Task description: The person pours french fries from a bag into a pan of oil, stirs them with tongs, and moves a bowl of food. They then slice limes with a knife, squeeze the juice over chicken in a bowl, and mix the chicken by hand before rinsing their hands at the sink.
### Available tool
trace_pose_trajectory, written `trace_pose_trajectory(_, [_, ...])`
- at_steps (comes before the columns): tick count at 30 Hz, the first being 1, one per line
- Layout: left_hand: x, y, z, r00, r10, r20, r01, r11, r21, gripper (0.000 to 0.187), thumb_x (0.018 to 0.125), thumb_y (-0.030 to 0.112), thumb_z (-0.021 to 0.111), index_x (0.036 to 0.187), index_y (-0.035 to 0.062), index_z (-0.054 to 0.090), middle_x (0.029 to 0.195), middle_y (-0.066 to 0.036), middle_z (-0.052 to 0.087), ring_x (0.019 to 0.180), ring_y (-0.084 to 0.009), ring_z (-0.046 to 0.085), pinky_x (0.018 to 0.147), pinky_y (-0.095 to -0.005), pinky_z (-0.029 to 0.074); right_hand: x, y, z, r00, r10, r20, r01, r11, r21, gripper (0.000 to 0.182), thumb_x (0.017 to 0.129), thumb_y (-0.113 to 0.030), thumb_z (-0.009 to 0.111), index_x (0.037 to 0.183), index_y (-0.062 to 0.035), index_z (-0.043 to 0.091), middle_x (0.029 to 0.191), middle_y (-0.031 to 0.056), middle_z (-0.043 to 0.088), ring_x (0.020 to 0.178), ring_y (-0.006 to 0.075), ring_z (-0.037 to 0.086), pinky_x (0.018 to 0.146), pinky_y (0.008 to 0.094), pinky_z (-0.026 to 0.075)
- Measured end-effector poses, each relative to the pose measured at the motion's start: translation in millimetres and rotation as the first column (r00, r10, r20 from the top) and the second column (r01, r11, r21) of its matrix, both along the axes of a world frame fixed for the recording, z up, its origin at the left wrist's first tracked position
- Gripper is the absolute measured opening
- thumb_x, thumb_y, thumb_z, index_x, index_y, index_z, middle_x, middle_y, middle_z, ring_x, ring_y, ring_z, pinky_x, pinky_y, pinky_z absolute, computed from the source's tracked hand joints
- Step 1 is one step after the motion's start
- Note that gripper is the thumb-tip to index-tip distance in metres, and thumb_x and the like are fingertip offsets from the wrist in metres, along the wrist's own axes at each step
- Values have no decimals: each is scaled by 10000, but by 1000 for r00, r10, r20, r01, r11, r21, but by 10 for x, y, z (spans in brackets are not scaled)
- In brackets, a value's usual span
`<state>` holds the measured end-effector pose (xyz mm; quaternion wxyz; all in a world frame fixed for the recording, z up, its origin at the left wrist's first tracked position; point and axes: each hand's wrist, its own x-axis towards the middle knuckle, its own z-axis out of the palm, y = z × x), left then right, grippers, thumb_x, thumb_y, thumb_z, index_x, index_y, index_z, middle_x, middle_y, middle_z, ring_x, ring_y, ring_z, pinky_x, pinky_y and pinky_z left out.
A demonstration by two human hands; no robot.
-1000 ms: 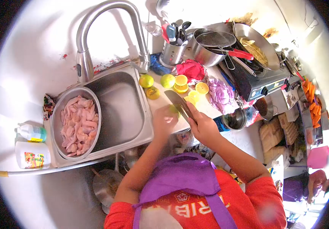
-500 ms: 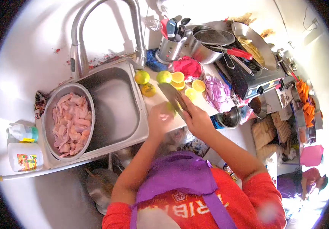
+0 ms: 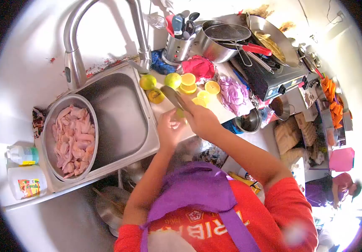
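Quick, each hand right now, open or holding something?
Left hand: closed on a green citrus fruit, partly hidden.
Right hand: closed, holding a knife.

Bright white wall [image 3: 34,80], red-flecked.

And here's the pale counter [image 3: 160,110], running beneath the left hand [image 3: 170,128] and right hand [image 3: 202,122]! Just beyond the grip, whole citrus [image 3: 147,82] and bright cut halves [image 3: 212,87]. Farther out, a blue bundle [image 3: 162,64], canister [image 3: 176,50] and red bundle [image 3: 198,67]; right of the grip, a lilac bundle [image 3: 234,94], then the stove [image 3: 269,82].
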<state>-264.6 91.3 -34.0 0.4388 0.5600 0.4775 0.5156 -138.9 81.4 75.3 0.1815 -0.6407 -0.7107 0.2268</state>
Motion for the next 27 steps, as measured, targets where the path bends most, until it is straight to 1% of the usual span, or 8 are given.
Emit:
trace_pose_trajectory(5, [36, 2, -17, 999, 13, -52, -11, 1000, 28, 439, 720, 87, 704, 1125, 45, 542, 1023, -116, 533, 759, -191, 611, 655, -291, 539, 64, -57, -113, 1000, -20, -13, 20, 1000, 3, 527, 875, -210, 454, 1369, -130, 292, 914, 248, 588, 835, 406, 577, 735, 479, 449])
trace_pose_trajectory(6, [44, -25, 31, 999, -6, 37, 6, 1000, -15, 436, 721, 96, 705, 1120, 29, 541, 1020, -117, 537, 753, -183, 611, 656, -289, 535, 46, -45, -161, 999, -45, -20, 45, 999, -5, 530, 872, -213, 460, 1372, -139, 300, 932, 245, 585, 840, 401, 576, 743, 471, 449])
trace_pose_trajectory(9, [-2, -11, 39, 998, -34, -50, 37, 998, 44, 447, 744, 70, 690, 1150, 10, 513, 1064, -102, 535, 812, -176, 603, 678, -279, 526, -38, 28, -131, 999, -37, 39, 42, 989, -139, 541, 876, -239, 459, 1383, -162, 285, 918, 240, 590, 833, 397, 583, 741, 465, 453])
trace_pose_trajectory(10, [13, -4, 40, 999, -22, -31, 21, 999, -42, 447, 750, 77, 685, 1156, 18, 508, 1072, -108, 544, 821, -187, 606, 679, -289, 529, -14, -14, -140, 999, -36, 30, 40, 988, -150, 539, 879, -248, 457, 1382, -163, 284, 916, 237, 591, 837, 394, 583, 741, 464, 454])
trace_pose_trajectory(13, [53, 38, 61, 997, 23, -70, -25, 999, -25, 451, 755, 74, 679, 1164, 16, 497, 1074, -116, 542, 810, -196, 610, 680, -300, 533, 109, -174, -207, 998, -23, 57, 32, 988, -150, 538, 890, -261, 444, 1387, -165, 263, 894, 229, 594, 827, 389, 589, 723, 474, 457])
trace_pose_trajectory(19, [52, -22, 37, 977, 2, -215, 28, 990, 139, 569, 717, 121, 726, 1204, 10, 454, 1083, -129, 546, 807, -212, 613, 671, -300, 532, 52, -159, -314, 997, -34, 68, 39, 997, -72, 542, 907, -254, 427, 1401, -172, 222, 846, 201, 601, 788, 392, 600, 682, 487, 470])
trace_pose_trajectory(25, [74, -6, -43, 995, -62, -74, 61, 998, -17, 635, 638, 121, 763, 1187, 16, 462, 1097, -144, 495, 866, -225, 577, 700, -296, 522, 116, -258, -172, 996, 2, 93, 17, 980, -199, 547, 898, -249, 438, 1397, -172, 228, 869, 211, 596, 806, 380, 601, 702, 475, 468])
trace_pose_trajectory(27, [87, -84, -68, 976, -55, -211, 82, 989, 123, 667, 636, 109, 759, 1213, 9, 440, 1099, -148, 498, 851, -217, 577, 700, -297, 517, 110, -257, -288, 999, -3, 37, 8, 991, -136, 573, 890, -261, 441, 1410, -221, 205, 922, 220, 590, 856, 385, 594, 750, 462, 459])
